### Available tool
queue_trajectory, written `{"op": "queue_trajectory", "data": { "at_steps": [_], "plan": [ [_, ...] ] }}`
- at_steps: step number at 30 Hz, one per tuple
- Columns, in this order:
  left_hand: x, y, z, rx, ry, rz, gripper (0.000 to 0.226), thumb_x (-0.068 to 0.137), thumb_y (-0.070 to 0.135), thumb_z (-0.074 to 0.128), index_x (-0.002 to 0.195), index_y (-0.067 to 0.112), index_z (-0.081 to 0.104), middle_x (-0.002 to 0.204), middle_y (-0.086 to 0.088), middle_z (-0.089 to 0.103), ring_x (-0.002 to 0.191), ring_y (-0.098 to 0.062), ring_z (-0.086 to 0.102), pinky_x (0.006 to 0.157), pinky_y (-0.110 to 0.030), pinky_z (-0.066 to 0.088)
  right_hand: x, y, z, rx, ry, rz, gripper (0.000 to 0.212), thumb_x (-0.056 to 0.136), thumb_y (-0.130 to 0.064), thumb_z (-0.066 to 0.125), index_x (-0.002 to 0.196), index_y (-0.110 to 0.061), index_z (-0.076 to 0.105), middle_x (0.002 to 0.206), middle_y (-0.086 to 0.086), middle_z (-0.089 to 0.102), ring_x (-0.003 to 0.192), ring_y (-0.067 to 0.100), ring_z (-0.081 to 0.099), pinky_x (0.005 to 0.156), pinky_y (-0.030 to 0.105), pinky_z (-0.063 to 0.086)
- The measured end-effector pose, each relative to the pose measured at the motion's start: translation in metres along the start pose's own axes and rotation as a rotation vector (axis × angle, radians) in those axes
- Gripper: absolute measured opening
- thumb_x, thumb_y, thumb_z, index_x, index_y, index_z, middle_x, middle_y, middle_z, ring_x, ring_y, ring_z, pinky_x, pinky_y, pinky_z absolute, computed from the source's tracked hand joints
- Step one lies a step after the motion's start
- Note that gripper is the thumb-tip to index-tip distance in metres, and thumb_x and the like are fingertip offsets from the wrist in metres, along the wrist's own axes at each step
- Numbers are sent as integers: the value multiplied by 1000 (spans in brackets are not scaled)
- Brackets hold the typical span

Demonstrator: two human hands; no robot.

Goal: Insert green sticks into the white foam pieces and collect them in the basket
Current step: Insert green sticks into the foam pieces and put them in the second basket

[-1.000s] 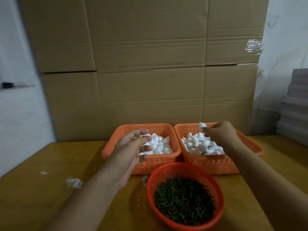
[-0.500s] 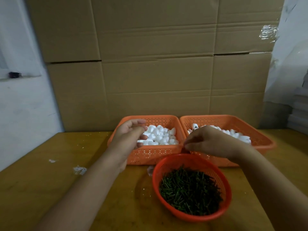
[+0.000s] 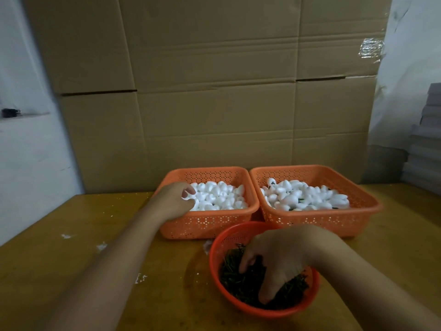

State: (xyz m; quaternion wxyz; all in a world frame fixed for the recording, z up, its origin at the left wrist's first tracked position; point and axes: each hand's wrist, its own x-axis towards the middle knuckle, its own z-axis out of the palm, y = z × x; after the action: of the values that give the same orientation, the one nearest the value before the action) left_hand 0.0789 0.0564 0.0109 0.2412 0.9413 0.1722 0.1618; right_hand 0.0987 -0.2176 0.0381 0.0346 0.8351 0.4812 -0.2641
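My left hand (image 3: 175,200) reaches into the left orange basket (image 3: 205,223), its fingers curled around a white foam piece (image 3: 189,195) at the edge of the foam pile (image 3: 222,197). In the round red basket (image 3: 238,231) my right hand (image 3: 276,256) is pressed fingers-down into the green sticks (image 3: 232,271); the fingertips are buried, so any grip is hidden. The right orange basket (image 3: 317,222) holds foam pieces (image 3: 307,195), a few with green stick ends showing.
All three baskets stand on a wooden table (image 3: 71,271) with white foam crumbs (image 3: 101,246) on its left part. A wall of cardboard boxes (image 3: 214,103) rises right behind the baskets. Grey stacked sheets (image 3: 427,139) stand at the far right.
My right hand has come back from the right orange basket and dropped into the green sticks. My left hand has lowered onto the foam in the left basket and closed its fingers.
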Motion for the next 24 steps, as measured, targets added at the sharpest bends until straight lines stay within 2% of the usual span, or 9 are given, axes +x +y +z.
{"op": "queue_trajectory", "data": {
  "at_steps": [3,7,9,11,15,18,21,24],
  "plan": [
    [16,5,-2,124,-116,-7,24,90,19,66,113,26,69,120,-2,66,97,-16,59,83,-25,44,0,-3,0,-3,-17,24,61,78,-45,77,133,-45,53,133,-17,45,117,12,46,79,29,41],
    [27,14,-4,308,-200,-63,35,90,15,64,124,25,67,135,-2,60,117,-20,60,99,-31,49,0,-2,1,-4,-19,14,61,79,-44,77,134,-44,52,138,-14,45,125,16,46,87,33,42],
    [28,16,-3,362,-273,-73,37,90,19,65,126,24,65,138,-2,58,120,-20,58,103,-33,47,0,-1,1,11,-21,12,61,79,-43,77,135,-43,52,137,-14,44,125,17,45,89,34,44],
    [29,20,-3,400,-349,-56,36,90,22,65,126,22,66,141,-2,57,121,-20,57,101,-29,47,0,-1,2,16,-22,8,60,79,-43,77,134,-43,53,135,-14,45,124,17,46,92,36,45],
    [29,26,-4,447,-438,-18,42,96,34,61,135,20,61,162,3,31,142,-21,40,106,-30,40,2,-1,1,20,-28,-7,58,80,-41,76,133,-42,53,134,-13,46,121,16,47,92,36,46],
    [29,29,-3,467,-468,-42,53,94,37,62,143,19,50,154,0,41,136,-22,46,94,-30,40,2,0,1,27,-13,-17,56,81,-41,76,133,-41,54,133,-13,47,119,14,48,90,34,45],
    [29,25,-2,469,-435,-14,38,93,33,63,129,22,64,151,1,46,127,-19,51,91,-27,41,2,1,2,32,-3,-26,54,82,-40,75,132,-40,55,133,-14,49,115,12,48,84,31,43],
    [30,17,-2,376,-297,42,16,88,25,65,101,18,70,129,-2,64,108,-17,59,88,-31,49,2,1,3,33,9,-28,53,82,-41,74,132,-40,55,131,-14,50,116,12,50,84,31,43]
  ]
}}
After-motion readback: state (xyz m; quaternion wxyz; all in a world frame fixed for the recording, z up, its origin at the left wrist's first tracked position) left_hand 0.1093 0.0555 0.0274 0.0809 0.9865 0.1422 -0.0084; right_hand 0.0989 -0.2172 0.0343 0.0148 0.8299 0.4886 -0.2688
